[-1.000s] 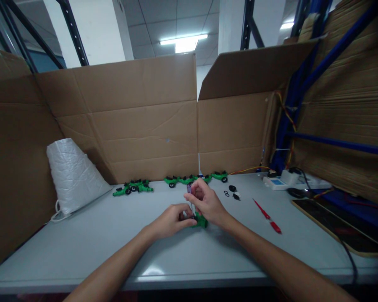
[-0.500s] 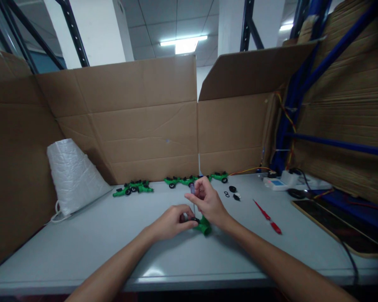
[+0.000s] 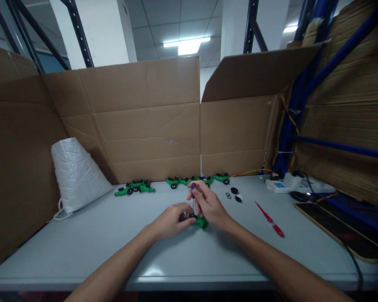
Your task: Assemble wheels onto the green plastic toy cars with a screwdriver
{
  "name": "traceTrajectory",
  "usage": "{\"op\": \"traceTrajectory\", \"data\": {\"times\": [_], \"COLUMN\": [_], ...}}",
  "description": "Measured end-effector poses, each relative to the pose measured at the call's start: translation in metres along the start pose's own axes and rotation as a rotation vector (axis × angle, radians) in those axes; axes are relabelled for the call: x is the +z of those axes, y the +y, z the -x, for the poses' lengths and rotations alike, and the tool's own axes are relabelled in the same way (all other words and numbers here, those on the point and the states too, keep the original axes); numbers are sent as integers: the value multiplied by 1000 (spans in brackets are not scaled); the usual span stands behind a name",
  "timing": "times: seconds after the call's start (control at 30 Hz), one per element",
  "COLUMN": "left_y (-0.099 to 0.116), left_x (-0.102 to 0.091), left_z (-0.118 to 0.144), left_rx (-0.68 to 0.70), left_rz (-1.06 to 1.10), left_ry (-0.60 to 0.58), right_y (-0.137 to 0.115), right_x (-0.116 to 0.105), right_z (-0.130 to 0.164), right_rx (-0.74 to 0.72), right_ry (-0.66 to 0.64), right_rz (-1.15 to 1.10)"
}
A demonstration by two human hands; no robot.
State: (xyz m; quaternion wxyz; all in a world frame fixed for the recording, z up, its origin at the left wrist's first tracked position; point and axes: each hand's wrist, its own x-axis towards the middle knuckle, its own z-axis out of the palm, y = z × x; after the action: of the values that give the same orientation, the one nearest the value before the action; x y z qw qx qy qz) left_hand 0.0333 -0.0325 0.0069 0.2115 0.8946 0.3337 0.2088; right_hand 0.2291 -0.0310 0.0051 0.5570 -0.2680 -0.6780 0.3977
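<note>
tbl (image 3: 97, 228): 1 screwdriver (image 3: 194, 189) in rt hand (image 3: 210, 206)

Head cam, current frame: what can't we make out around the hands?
All in the head view:
Green piece, picture-left end: hidden by the left hand.
Screwdriver handle: partly covered by the right hand.
Its tip: too small to judge seating.
Forearms: cut off by bottom edge.

The bag (image 3: 78, 178) rests on the table (image 3: 82, 243), left of the screwdriver (image 3: 193, 187).
</note>
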Motion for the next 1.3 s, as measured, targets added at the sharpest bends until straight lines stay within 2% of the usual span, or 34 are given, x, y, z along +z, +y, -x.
{"op": "traceTrajectory", "data": {"times": [0.27,0.5,0.9,1.3], "left_y": [-3,-1,-3,3], "left_x": [3,5,15,15], "left_z": [1,-1,-3,-2], "left_rx": [72,83,19,-4], "left_rz": [-13,68,139,193], "left_ry": [18,12,2,-26], "right_y": [1,-4,-5,-8], "right_x": [-1,6,12,13], "right_z": [-6,-3,-5,0], "right_rx": [41,36,77,2], "right_ry": [-21,-44,64,120], "right_rz": [-99,-34,-36,162]}}
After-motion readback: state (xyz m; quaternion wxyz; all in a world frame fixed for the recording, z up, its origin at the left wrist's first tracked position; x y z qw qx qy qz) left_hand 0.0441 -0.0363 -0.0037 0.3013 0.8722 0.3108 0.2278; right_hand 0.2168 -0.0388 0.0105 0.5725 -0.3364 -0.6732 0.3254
